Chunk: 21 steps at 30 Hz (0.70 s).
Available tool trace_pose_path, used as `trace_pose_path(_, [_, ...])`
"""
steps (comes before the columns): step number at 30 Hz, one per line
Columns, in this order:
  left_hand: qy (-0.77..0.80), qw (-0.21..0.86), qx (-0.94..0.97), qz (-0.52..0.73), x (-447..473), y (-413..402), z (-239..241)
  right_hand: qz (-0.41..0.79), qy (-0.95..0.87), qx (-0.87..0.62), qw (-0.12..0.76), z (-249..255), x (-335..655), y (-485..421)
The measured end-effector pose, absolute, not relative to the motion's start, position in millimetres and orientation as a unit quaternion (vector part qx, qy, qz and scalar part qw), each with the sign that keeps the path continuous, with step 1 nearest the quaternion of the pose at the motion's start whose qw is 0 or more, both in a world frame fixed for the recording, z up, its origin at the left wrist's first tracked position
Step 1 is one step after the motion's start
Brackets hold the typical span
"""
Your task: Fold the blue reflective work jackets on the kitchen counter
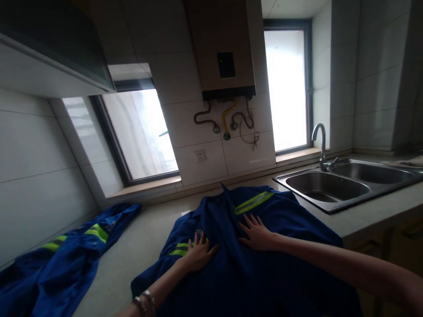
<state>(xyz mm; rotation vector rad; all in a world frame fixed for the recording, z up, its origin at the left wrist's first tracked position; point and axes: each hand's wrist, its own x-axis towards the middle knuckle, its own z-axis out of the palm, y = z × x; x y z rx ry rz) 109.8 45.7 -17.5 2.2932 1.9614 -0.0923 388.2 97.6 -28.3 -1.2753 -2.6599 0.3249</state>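
Observation:
A blue work jacket [228, 268] with yellow-green and grey reflective strips lies spread over the countertop, its front towards me. My left hand [198, 254] rests flat on its left side, fingers spread, partly over a reflective strip. On the other side of the front opening, my right hand [257, 234] also lies flat with fingers apart, just below the right-hand strip. Neither hand grips the cloth. The lower part of the jacket is dark and runs out of view at the bottom edge.
Another blue garment [72, 251] with reflective strips lies at the left on the countertop [115, 259]. A double steel sink [325, 204] with a faucet [322, 145] is set in at the right. A water heater [224, 53] with pipes hangs on the wall between two windows.

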Motion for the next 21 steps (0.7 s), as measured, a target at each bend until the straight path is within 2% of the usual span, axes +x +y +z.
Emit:
trace_pose_path(5, [0.617, 0.063, 0.784, -0.028, 130.4, 90.6, -33.0, 0.099, -0.908, -0.371, 0.166, -29.6, 348.3, 90.8])
trace_pose_path(8, [0.598, 0.050, 0.800, -0.010, 136.1, 106.8, -42.0, 0.132, -0.899, -0.384, 0.164, -29.9, 327.0, 94.7])
trace_pose_path(11, [0.622, 0.088, 0.774, 0.081, 135.6, 114.8, -40.9, 0.153, -0.879, -0.427, 0.145, -31.1, 315.0, 102.3])
trace_pose_path(16, [0.652, 0.122, 0.735, 0.138, 88.2, 115.7, 1.5, 0.163, -0.875, -0.435, 0.137, -32.7, 315.1, 109.4])
trace_pose_path(21, [0.764, 0.002, 0.620, 0.178, -12.6, 75.6, 48.9, 0.150, -0.877, -0.437, 0.135, -36.6, 316.9, 109.3])
